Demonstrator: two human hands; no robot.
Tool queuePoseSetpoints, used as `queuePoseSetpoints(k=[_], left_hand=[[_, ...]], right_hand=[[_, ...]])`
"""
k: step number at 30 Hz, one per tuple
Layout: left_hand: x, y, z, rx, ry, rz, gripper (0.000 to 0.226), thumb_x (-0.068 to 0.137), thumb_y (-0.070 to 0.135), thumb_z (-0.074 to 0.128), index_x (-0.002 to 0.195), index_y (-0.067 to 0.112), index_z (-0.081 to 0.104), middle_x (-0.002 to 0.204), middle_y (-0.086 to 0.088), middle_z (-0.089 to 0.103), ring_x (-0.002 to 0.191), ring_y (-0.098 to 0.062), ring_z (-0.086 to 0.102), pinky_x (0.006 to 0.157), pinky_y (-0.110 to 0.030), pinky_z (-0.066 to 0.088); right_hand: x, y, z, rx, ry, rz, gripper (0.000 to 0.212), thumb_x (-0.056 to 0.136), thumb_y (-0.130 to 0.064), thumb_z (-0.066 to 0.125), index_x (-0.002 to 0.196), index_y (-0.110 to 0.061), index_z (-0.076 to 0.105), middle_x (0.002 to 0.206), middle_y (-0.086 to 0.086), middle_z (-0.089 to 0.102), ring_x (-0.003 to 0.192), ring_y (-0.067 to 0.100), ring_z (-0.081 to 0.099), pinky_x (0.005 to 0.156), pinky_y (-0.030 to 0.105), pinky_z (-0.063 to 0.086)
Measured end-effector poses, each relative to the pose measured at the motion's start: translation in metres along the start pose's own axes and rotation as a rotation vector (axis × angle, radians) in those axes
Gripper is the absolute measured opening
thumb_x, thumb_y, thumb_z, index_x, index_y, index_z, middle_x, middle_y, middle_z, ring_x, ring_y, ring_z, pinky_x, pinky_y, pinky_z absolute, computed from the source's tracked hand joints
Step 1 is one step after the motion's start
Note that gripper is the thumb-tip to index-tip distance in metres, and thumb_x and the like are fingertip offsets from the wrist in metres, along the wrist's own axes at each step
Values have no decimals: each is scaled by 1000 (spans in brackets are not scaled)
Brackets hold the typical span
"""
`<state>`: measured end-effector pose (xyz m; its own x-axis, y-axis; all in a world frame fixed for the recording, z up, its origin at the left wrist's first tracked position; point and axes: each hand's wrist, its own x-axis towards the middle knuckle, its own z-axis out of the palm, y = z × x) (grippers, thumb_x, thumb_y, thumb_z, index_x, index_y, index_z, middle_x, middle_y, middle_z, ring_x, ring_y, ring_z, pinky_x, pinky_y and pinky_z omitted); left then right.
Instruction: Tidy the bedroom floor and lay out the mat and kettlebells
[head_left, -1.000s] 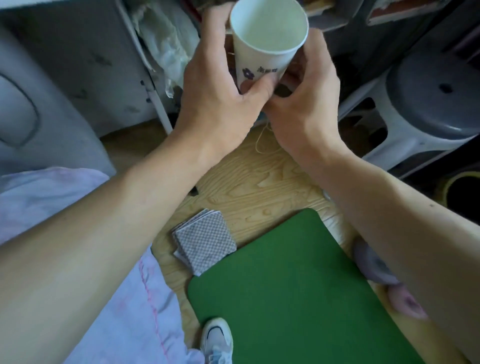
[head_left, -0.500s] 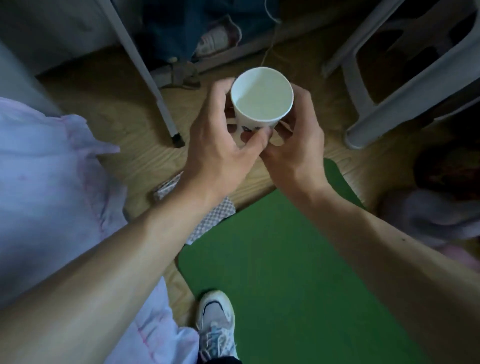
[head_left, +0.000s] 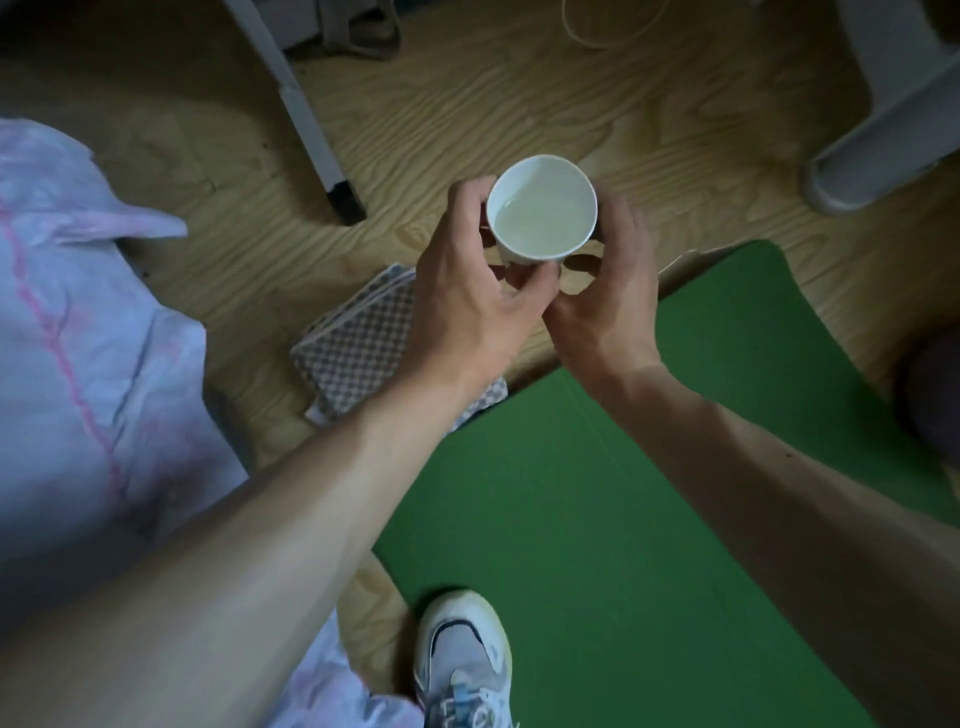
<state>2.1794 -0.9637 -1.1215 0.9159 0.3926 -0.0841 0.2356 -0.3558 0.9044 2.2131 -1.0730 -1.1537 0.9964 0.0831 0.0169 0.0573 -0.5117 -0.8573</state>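
Note:
A white paper cup (head_left: 543, 210) stands upright between both my hands, above the wooden floor, with pale liquid inside. My left hand (head_left: 475, 296) wraps its left side and lower edge with thumb and fingers. Cupping the right side and base is my right hand (head_left: 605, 296). A green mat (head_left: 597, 519) lies flat on the floor under my right forearm, one corner near my right hand. No kettlebell is clearly visible; a dark rounded shape (head_left: 930, 395) sits at the right edge.
A folded checked cloth (head_left: 358, 348) lies left of the mat, partly under my left arm. Pale bedding (head_left: 88, 338) fills the left side. A white furniture leg (head_left: 306, 114) and a grey plastic stool leg (head_left: 872, 145) stand ahead. My shoe (head_left: 462, 660) rests on the mat's near edge.
The cup has come down from high near the shelf to low over the floor, still in both hands. The view has tilted downward and the liquid now shows.

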Motion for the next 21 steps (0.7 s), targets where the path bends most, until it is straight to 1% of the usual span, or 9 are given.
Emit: queuePoseSetpoints(k=[3, 5, 7, 9, 12, 14, 18, 19, 21], left_hand=[[-4, -36, 16, -16, -16, -32, 60, 73, 20, 78, 125, 14, 49, 118, 0, 62, 108, -11, 62, 81, -33, 59], [-11, -57, 28, -8, -12, -49, 61, 73, 19, 80, 126, 13, 50, 120, -4, 61, 109, -15, 60, 85, -25, 56], [-16, -76, 41, 50, 6, -57, 60, 74, 22, 80, 127, 16, 51, 119, -3, 62, 109, -15, 58, 86, -16, 49], [-18, -93, 50, 77, 8, -96, 59, 75, 25, 79, 127, 19, 51, 118, 1, 60, 109, -13, 55, 89, -16, 44], [-17, -110, 59, 59, -22, -140, 56, 78, 21, 78, 127, 17, 51, 115, 8, 58, 104, -3, 52, 85, -3, 37], [-19, -118, 62, 52, -44, -164, 55, 80, 21, 77, 128, 16, 50, 116, 7, 57, 104, -2, 51, 83, 0, 36], [-18, -118, 63, 75, -131, -214, 59, 84, 23, 73, 133, 18, 42, 121, 6, 53, 107, -3, 48, 83, 0, 34], [-17, -118, 62, 87, -149, -222, 62, 84, 22, 73, 136, 17, 40, 124, 5, 53, 110, -5, 47, 87, -4, 36], [-17, -115, 57, 94, -182, -247, 75, 81, 26, 74, 143, 17, 33, 136, 2, 49, 121, -9, 46, 101, -18, 38]], right_hand=[[-8, 31, 17, 13, -27, 30, 66, 70, -4, 76, 131, -15, 55, 119, 6, 57, 105, 12, 60, 90, 35, 56], [-17, 48, 25, 18, -42, 69, 68, 70, 3, 72, 133, -14, 55, 121, 8, 55, 104, 5, 58, 92, 32, 55], [-23, 66, 34, 16, -47, 86, 68, 70, 3, 71, 134, -14, 55, 120, 7, 55, 103, 5, 58, 93, 33, 55], [-27, 83, 44, 25, -54, 117, 65, 72, -3, 71, 133, -17, 55, 119, 5, 55, 105, 10, 59, 94, 37, 54], [-30, 100, 53, 28, -91, 165, 63, 74, -6, 71, 133, -21, 55, 122, 2, 54, 106, 9, 60, 96, 37, 54], [-31, 108, 57, 12, -112, 175, 62, 75, -5, 70, 133, -22, 55, 124, 4, 56, 105, 8, 61, 94, 35, 55], [-31, 113, 57, 35, -162, 223, 61, 75, -8, 68, 133, -24, 55, 126, 2, 60, 112, 11, 61, 96, 37, 55], [-32, 113, 55, 40, -176, 226, 61, 75, -9, 68, 133, -23, 54, 126, 1, 61, 115, 13, 61, 96, 39, 54], [-32, 107, 48, 24, -190, 208, 66, 74, -12, 71, 136, -19, 51, 128, 2, 61, 119, 18, 60, 100, 42, 52]])
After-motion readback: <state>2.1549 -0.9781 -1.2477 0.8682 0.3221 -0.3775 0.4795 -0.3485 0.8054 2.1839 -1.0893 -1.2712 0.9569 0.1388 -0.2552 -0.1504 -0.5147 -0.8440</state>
